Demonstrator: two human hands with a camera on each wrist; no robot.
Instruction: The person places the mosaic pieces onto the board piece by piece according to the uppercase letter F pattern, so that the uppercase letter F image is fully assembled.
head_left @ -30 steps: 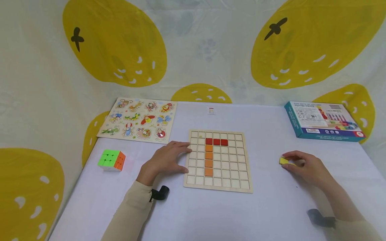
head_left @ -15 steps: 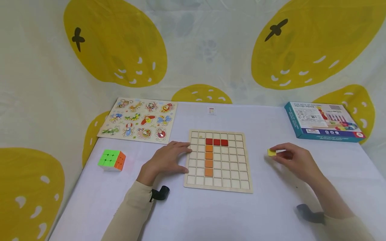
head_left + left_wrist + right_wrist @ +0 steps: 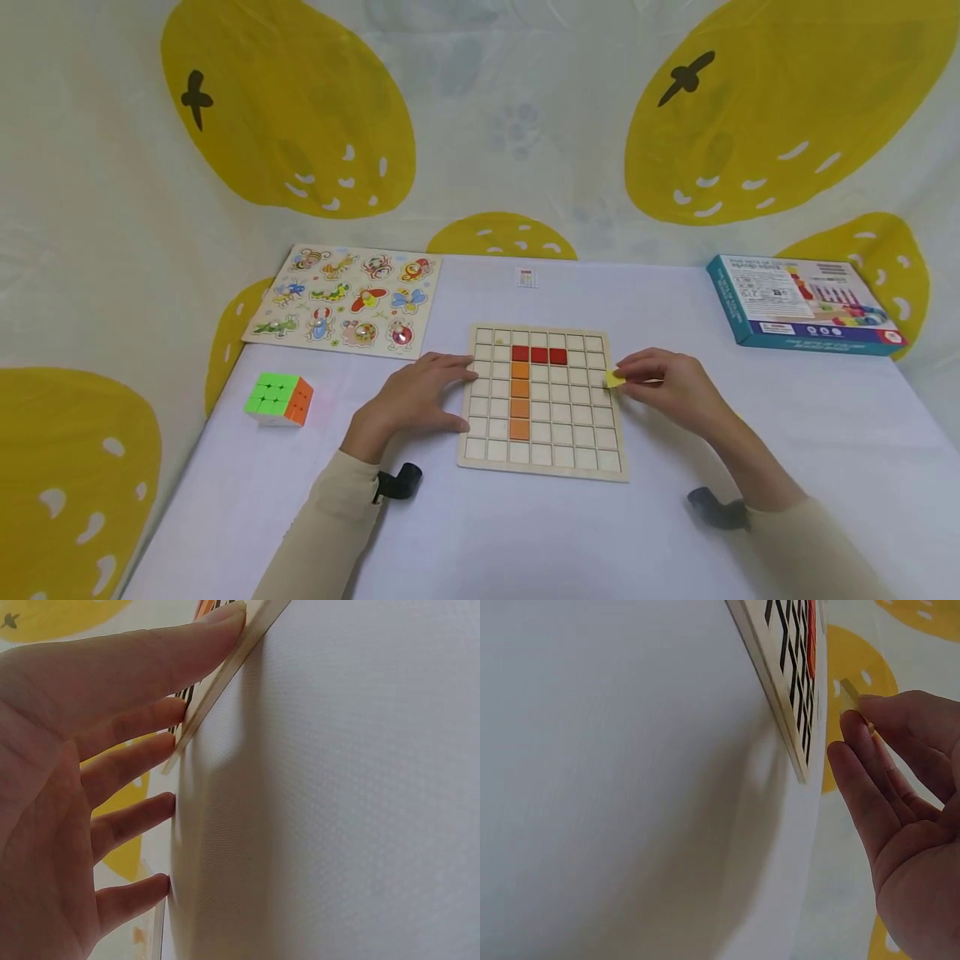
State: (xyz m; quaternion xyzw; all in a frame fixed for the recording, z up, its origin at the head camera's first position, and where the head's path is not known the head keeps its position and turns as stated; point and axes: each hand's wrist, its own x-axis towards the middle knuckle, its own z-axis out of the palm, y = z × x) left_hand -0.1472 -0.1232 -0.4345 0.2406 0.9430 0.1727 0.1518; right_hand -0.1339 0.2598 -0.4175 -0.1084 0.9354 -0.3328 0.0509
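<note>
My right hand (image 3: pixel 678 392) pinches a small yellow square tile (image 3: pixel 614 379) between thumb and fingers. In the head view the tile overlaps the right edge of a wooden grid board (image 3: pixel 542 474); the right wrist view shows the tile (image 3: pixel 849 691) tilted and raised off the table. On the board, three red tiles (image 3: pixel 538 355) form a short row, and several orange tiles (image 3: pixel 519 408) run down from its left end. My left hand (image 3: pixel 420 396) is at the board's left edge, fingers spread, with the thumb (image 3: pixel 225 619) touching the rim.
A small printed card (image 3: pixel 527 277) lies behind the board. At the back left is an insect peg puzzle (image 3: pixel 341 302), with a puzzle cube (image 3: pixel 277 398) nearer. A boxed toy set (image 3: pixel 806 304) lies at the back right. A yellow speck (image 3: pixel 740 417) shows beside my right forearm.
My right hand has carried the yellow tile leftward from the right of the table to the board's right edge. The left hand and the tiles on the board have stayed put.
</note>
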